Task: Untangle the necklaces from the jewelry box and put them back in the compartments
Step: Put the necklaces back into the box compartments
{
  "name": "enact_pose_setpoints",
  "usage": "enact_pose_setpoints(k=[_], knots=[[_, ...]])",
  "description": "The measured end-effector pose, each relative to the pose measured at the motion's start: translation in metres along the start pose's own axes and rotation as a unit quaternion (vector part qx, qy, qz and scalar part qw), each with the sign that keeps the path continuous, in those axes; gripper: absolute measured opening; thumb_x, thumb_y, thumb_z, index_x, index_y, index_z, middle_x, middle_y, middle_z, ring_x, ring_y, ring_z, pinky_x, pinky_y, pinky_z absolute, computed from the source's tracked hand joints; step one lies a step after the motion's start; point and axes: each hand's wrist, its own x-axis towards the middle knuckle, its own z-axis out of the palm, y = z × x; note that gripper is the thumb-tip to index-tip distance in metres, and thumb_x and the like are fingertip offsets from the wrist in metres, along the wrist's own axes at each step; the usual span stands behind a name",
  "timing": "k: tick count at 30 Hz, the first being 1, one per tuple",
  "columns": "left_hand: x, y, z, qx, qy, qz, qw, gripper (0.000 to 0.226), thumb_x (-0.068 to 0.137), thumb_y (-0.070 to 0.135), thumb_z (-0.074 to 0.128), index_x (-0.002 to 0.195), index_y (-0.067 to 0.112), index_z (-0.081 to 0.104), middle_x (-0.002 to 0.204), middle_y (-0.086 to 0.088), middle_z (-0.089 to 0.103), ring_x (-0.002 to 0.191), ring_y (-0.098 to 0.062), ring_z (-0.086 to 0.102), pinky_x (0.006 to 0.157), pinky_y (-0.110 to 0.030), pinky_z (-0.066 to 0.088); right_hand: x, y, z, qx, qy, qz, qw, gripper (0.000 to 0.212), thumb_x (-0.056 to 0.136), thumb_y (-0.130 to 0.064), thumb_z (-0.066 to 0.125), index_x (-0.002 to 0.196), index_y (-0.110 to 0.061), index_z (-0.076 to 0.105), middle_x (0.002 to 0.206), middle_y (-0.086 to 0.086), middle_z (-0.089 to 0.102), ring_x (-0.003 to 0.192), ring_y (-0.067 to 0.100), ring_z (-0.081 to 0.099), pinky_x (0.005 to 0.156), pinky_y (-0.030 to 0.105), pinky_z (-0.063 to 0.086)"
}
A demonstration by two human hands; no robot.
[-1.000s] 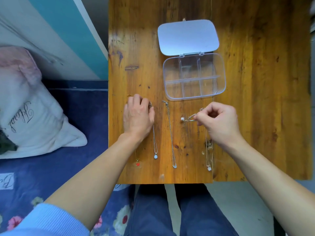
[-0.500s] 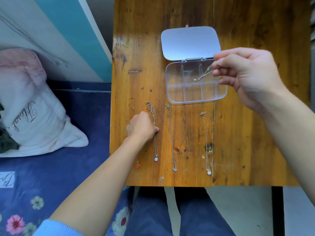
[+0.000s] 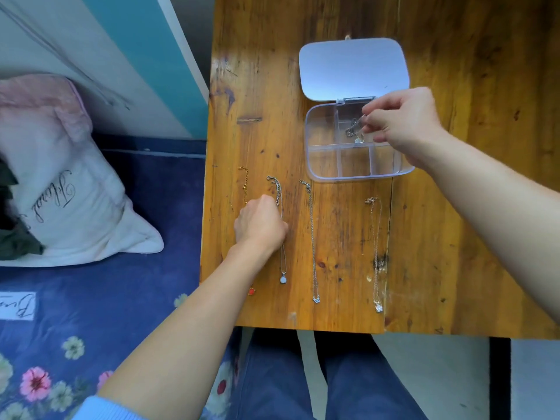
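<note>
Left hand point(image 3: 260, 222) is balled up on the bench point(image 3: 485, 207) over the red-pendant necklace point(image 3: 251, 291). Three more chains are laid out straight, waiting. Right hand point(image 3: 403, 124) pinches a silver necklace point(image 3: 353, 130) into the jewelry box point(image 3: 321, 174)'s back middle compartment, so roughly one down.

One cursive inscription in dark thread or ink stands on the white pillow point(image 3: 75, 213) at the left; it runs tilted, and its letters cannot be made out with certainty. A white label point(image 3: 16, 306) on the blue floral bedding point(image 3: 100, 313) bears handwritten dark script, cut by the frame edge, apparently beginning with "B". No other text, brand or number is readable.
</note>
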Motion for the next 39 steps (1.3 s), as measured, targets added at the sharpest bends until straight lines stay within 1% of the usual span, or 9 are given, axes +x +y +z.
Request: enact_pose_setpoints(k=[4, 7, 9, 13, 16, 20, 26, 32, 39], knots=[[-0.001, 0.003, 0.003, 0.040, 0.012, 0.013, 0.999, 0.008, 0.084, 0.017, 0.067, 0.083, 0.011, 0.061, 0.085, -0.008, 0.061, 0.079, -0.033, 0.056, 0.065, -0.035, 0.039, -0.003, 0.011, -0.001, -0.109, -0.011, -0.032, 0.993, 0.018, 0.084, -0.004, 0.061, 0.089, -0.015, 0.074, 0.086, 0.009, 0.073, 0.076, 0.018, 0.073, 0.066, 0.029, 0.057], [0.001, 0.007, 0.003, 0.051, 0.001, 0.024, 0.998, 0.015, 0.081, 0.022, 0.070, 0.082, 0.014, 0.057, 0.089, -0.008, 0.066, 0.083, -0.034, 0.060, 0.066, -0.034, 0.041, -0.010, 0.021, -0.011, -0.156, 0.083, -0.088, 0.980, 0.023, 0.083, -0.016, 0.058, 0.098, -0.018, 0.076, 0.094, 0.003, 0.074, 0.091, 0.020, 0.068, 0.082, 0.033, 0.054], [0.000, 0.008, 0.004, 0.058, 0.001, 0.032, 0.998, 0.019, 0.079, 0.027, 0.071, 0.080, 0.013, 0.058, 0.088, -0.009, 0.068, 0.086, -0.034, 0.063, 0.067, -0.034, 0.045, -0.016, 0.032, -0.019, -0.194, 0.154, -0.101, 0.964, 0.031, 0.080, -0.023, 0.056, 0.107, -0.023, 0.071, 0.107, 0.003, 0.071, 0.101, 0.023, 0.063, 0.083, 0.033, 0.047], [-0.008, 0.004, 0.001, -0.013, 0.018, 0.063, 0.998, 0.014, 0.073, 0.023, 0.062, 0.068, 0.010, 0.060, 0.076, -0.007, 0.067, 0.077, -0.033, 0.063, 0.067, -0.036, 0.054, -0.019, 0.063, -0.026, -0.231, 0.166, -0.029, 0.958, 0.051, 0.084, -0.031, 0.063, 0.133, -0.022, 0.051, 0.127, 0.005, 0.060, 0.114, 0.026, 0.055, 0.087, 0.037, 0.044], [-0.014, 0.000, -0.013, -0.148, 0.060, 0.129, 0.979, 0.017, 0.073, 0.016, 0.066, 0.061, 0.009, 0.057, 0.087, -0.003, 0.062, 0.087, -0.024, 0.058, 0.073, -0.033, 0.046, -0.019, 0.081, -0.023, -0.160, 0.120, 0.015, 0.980, 0.039, 0.085, -0.027, 0.066, 0.122, -0.018, 0.062, 0.109, 0.001, 0.067, 0.102, 0.025, 0.062, 0.082, 0.030, 0.046], [-0.023, 0.017, -0.046, -0.303, 0.045, 0.165, 0.937, 0.017, 0.071, 0.017, 0.060, 0.064, 0.002, 0.057, 0.104, 0.004, 0.070, 0.107, -0.009, 0.061, 0.089, -0.025, 0.045, -0.023, 0.094, -0.022, -0.121, 0.115, -0.002, 0.986, 0.023, 0.084, -0.022, 0.065, 0.105, -0.017, 0.072, 0.102, 0.001, 0.071, 0.094, 0.020, 0.063, 0.081, 0.029, 0.047], [-0.011, 0.060, -0.083, -0.436, 0.034, 0.155, 0.886, 0.005, 0.084, -0.004, 0.054, 0.082, -0.006, 0.059, 0.071, -0.018, 0.069, 0.074, -0.025, 0.073, 0.080, -0.045, 0.059, -0.023, 0.095, -0.017, -0.122, 0.127, -0.005, 0.984, 0.022, 0.085, -0.021, 0.062, 0.106, -0.018, 0.072, 0.101, 0.004, 0.072, 0.089, 0.022, 0.064, 0.077, 0.030, 0.048], [0.014, 0.097, -0.103, -0.497, 0.034, 0.112, 0.860, 0.010, 0.083, -0.001, 0.051, 0.077, 0.007, 0.054, 0.056, -0.005, 0.065, 0.062, -0.024, 0.071, 0.063, -0.038, 0.058, -0.025, 0.093, -0.016, -0.149, 0.140, -0.005, 0.979, 0.024, 0.084, -0.022, 0.060, 0.104, -0.019, 0.072, 0.101, 0.006, 0.074, 0.090, 0.028, 0.065, 0.077, 0.033, 0.049], [0.044, 0.114, -0.098, -0.511, 0.033, 0.093, 0.854, 0.014, 0.082, 0.002, 0.053, 0.073, 0.012, 0.050, 0.059, -0.007, 0.065, 0.061, -0.023, 0.070, 0.059, -0.030, 0.052, -0.025, 0.093, -0.016, -0.147, 0.139, -0.003, 0.979, 0.025, 0.087, -0.024, 0.060, 0.108, -0.018, 0.072, 0.104, 0.006, 0.073, 0.092, 0.027, 0.065, 0.080, 0.038, 0.053]])
